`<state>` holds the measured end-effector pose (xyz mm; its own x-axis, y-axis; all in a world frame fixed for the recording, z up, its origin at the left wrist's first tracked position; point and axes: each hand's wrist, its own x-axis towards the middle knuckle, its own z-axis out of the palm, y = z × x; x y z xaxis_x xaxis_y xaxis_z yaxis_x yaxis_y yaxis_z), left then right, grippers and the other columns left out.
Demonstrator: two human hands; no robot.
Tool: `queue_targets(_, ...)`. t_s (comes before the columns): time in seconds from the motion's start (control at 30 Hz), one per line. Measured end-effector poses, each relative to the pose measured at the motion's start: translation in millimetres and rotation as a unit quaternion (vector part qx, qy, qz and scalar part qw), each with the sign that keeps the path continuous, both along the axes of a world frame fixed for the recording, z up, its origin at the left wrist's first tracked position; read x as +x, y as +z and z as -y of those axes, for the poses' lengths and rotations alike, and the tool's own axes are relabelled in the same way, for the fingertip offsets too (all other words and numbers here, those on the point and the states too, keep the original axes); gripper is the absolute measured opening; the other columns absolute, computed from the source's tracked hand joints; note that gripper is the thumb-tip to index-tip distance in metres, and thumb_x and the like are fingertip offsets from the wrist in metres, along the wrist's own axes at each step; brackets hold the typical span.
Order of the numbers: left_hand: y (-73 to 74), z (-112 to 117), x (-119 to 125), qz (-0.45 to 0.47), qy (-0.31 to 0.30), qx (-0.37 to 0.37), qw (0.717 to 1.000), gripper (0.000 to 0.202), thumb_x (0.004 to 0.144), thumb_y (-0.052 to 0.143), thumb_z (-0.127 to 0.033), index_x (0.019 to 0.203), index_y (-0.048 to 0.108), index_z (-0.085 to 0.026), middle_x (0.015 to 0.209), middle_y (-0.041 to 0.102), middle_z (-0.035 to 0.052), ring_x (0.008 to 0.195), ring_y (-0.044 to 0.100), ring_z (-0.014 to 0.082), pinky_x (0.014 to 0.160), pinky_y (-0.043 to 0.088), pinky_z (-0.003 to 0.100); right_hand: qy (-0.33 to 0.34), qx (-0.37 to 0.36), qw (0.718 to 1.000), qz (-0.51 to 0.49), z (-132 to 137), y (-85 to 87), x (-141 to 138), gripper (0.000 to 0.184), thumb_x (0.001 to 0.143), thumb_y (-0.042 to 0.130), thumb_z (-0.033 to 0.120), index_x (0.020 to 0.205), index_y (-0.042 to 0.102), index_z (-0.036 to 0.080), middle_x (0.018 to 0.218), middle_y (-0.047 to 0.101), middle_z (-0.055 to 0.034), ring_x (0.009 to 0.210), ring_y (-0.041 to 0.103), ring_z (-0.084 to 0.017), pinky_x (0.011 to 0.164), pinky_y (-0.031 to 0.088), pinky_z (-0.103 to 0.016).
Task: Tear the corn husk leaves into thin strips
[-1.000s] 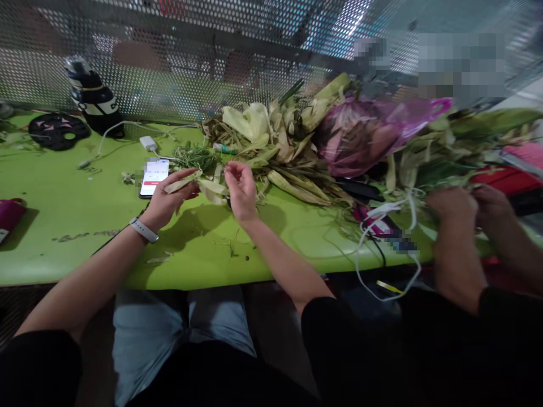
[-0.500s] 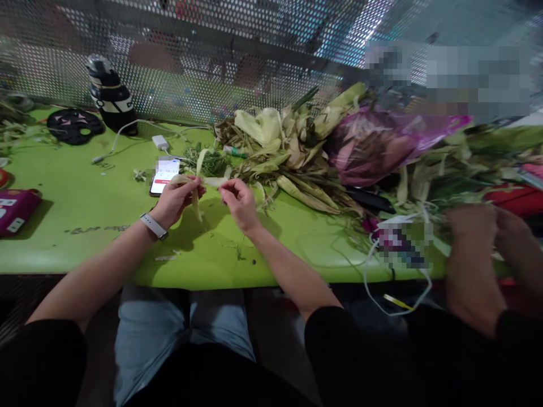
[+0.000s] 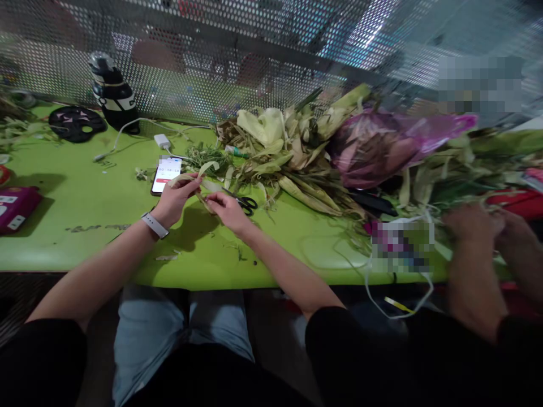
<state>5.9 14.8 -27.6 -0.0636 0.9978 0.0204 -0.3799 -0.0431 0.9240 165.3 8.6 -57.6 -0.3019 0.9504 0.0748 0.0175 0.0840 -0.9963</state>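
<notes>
My left hand point(image 3: 177, 199), with a pale watch strap on the wrist, pinches pale corn husk strips point(image 3: 208, 167) above the green table. My right hand point(image 3: 227, 210) is closed with its fingertips on the lower end of a strip, close to the left fingers. Scissors point(image 3: 248, 204) with black handles lie just beyond the right hand, partly hidden by it. A lit phone point(image 3: 167, 174) lies behind my left hand. Beyond both hands spreads a large heap of dried corn husks point(image 3: 292, 144), with a bundle of thin green strands point(image 3: 207, 158) at its left side.
A black bottle point(image 3: 113, 96), a black mask-shaped piece point(image 3: 77, 123) and a white adapter with cable point(image 3: 162, 141) stand or lie at the back left. A purple box point(image 3: 19, 209) sits far left. A pink plastic bag point(image 3: 373, 147) lies right. Another person's hands point(image 3: 475, 226) work far right.
My right hand has moved slightly down and left, drawing closer to my left hand and onto the strip's lower end. The scissors behind it now show. My left hand stays about where it was.
</notes>
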Motion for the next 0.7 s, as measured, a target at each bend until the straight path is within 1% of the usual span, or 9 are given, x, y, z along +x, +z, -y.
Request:
queue_targets(0.1,-2.0,-1.7,-0.1,0.002,-0.002,0.014,1.0,0.029,0.06,0.088,-0.024,0.083,0.071,-0.018,0.083,0.07,0.0008,0.079,0.063,0.0114,0.08,0.053,0.028,-0.006,-0.036,0.999,-0.015,1.2,1.8,1.3,0.023,0.08,0.067,0.04,0.086,0.057,0.021,0.08,0.059,0.0022,0.066,0.057,-0.011,0.06,0.051,-0.025)
queue_targets(0.17,-3.6,-2.7,-1.1,-0.015,-0.011,0.016,1.0,0.028,0.063,0.086,-0.025,0.086,0.071,-0.018,0.085,0.07,0.0015,0.081,0.063,0.0126,0.083,0.053,0.03,0.0,-0.048,0.999,-0.01,3.6,2.7,1.7,0.026,0.084,0.062,0.046,0.09,0.052,0.023,0.076,0.058,0.0032,0.055,0.055,-0.01,0.049,0.046,-0.024)
queue_targets(0.23,-5.1,-3.5,-2.5,-0.049,-0.008,0.023,0.999,0.024,0.067,0.083,-0.025,0.088,0.073,-0.018,0.084,0.069,0.0017,0.08,0.062,0.0129,0.082,0.052,0.031,-0.002,-0.011,1.0,0.021,6.2,4.7,2.7,0.027,0.089,0.057,0.049,0.093,0.051,0.024,0.071,0.056,0.004,0.048,0.049,-0.009,0.044,0.04,-0.023)
queue_targets(0.3,-6.0,-3.9,-3.5,-0.089,0.002,0.035,0.995,0.022,0.07,0.08,-0.025,0.09,0.074,-0.018,0.083,0.069,0.0023,0.079,0.061,0.0131,0.08,0.051,0.03,-0.005,0.062,0.996,0.056,8.1,8.2,4.8,0.027,0.09,0.057,0.05,0.095,0.054,0.024,0.07,0.055,0.0033,0.051,0.048,-0.01,0.048,0.039,-0.024)
queue_targets(0.37,-5.8,-3.6,-3.7,-0.117,-0.003,0.043,0.992,0.022,0.072,0.078,-0.024,0.094,0.075,-0.017,0.085,0.07,0.0036,0.079,0.061,0.0137,0.078,0.051,0.029,-0.01,0.137,0.987,0.078,8.9,13.2,7.9,0.026,0.09,0.059,0.049,0.095,0.058,0.023,0.075,0.057,0.0008,0.061,0.051,-0.012,0.057,0.043,-0.026)
queue_targets(0.47,-3.6,-1.8,-2.7,-0.117,-0.024,0.041,0.992,0.023,0.074,0.077,-0.024,0.096,0.076,-0.018,0.089,0.071,0.0044,0.081,0.062,0.0139,0.079,0.051,0.029,-0.048,0.219,0.97,0.094,8.2,20.5,12.7,0.023,0.092,0.057,0.045,0.092,0.062,0.023,0.084,0.058,-0.0019,0.073,0.053,-0.015,0.069,0.045,-0.029)
queue_targets(0.6,1.1,1.4,-1.2,-0.096,-0.044,0.022,0.994,0.021,0.07,0.08,-0.025,0.09,0.077,-0.019,0.089,0.072,0.0039,0.085,0.063,0.0149,0.084,0.053,0.031,-0.094,0.258,0.956,0.108,4.0,24.0,17.2,0.023,0.092,0.056,0.043,0.083,0.062,0.023,0.085,0.056,-0.0029,0.077,0.052,-0.016,0.073,0.043,-0.032)
queue_targets(0.7,4.5,3.5,-1.9,-0.068,-0.072,0.017,0.995,0.019,0.069,0.082,-0.024,0.087,0.077,-0.02,0.09,0.073,0.0039,0.087,0.065,0.0158,0.087,0.055,0.033,-0.115,0.268,0.951,0.106,0.3,22.1,18.1,0.024,0.09,0.058,0.045,0.084,0.062,0.023,0.093,0.059,-0.0043,0.09,0.055,-0.018,0.084,0.044,-0.034)
